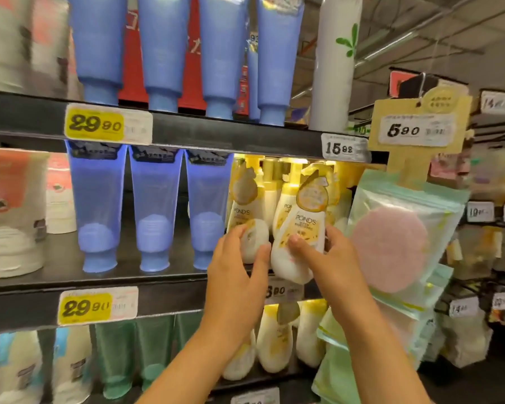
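On my feed the right hand (pixel 330 252) grips a white-and-yellow Pond's pump bottle (pixel 301 225). The thumb lies across the front label and the fingers curl round the far side. The bottle leans to the left with its rounded base out over the front lip of the black middle shelf (pixel 172 298), and I judge it is being lifted out of, or set into, the front of its row. A hold low on the body makes sense to me, because the pump head sits close under the shelf above.

The left hand (pixel 233 269) cups the neighbouring white pump bottle (pixel 255 237), with the thumb on its left side and the fingers curved round its right. I take that as a steadying hold, so the neighbour does not tip while the bottle beside it is handled. The two bottles nearly touch at their bases.

More bottles of the same kind stand behind these two under a lit strip. To the left, translucent blue squeeze tubes (pixel 155 205) stand cap-down. A yellow price label (pixel 85 307) is fixed to the shelf edge below them.

To the right, mint-green plastic pouches with pink round pads (pixel 397 237) hang just beside the right hand, under a tan cardboard hanger sign (pixel 417 129), so that side is tight. The place is a shop aisle, and further racks and a bare ceiling show to the right.
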